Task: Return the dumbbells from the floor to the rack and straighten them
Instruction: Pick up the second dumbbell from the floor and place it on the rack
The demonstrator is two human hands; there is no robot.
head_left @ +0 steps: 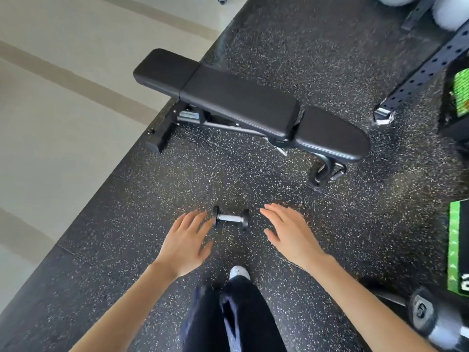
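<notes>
The floor underfoot was black rubber matting [177,179] flecked with pale specks, and along its left edge it met a smooth cream floor [63,97] crossed by darker tan stripes. On the matting, just ahead of the person's feet, a small dumbbell [231,219] lay on its side, its chrome handle running left to right between two dark heads. Both hands hovered over it, palms down, holding nothing. The left hand [186,246] had its fingers straight and slightly spread, the tips overlapping the dumbbell's left head in the view (whether they touched it could not be told). The right hand [289,233] was likewise flat and relaxed, thumb out, just to the right of the other head and apart from it. Below the hands showed a white shoe [238,272] and dark trousers [228,318]. Beyond the dumbbell a black padded bench [241,100] stood diagonally across the matting, its frame and a wheel beneath it, well apart from the dumbbell. At the right edge a dark perforated upright [426,69] slanted down to the floor, with green-and-black objects [458,247] near it, too cropped to identify. In the lower right corner lay a second dumbbell [423,313], blurred, its dark head bearing a mark that could not be read.
</notes>
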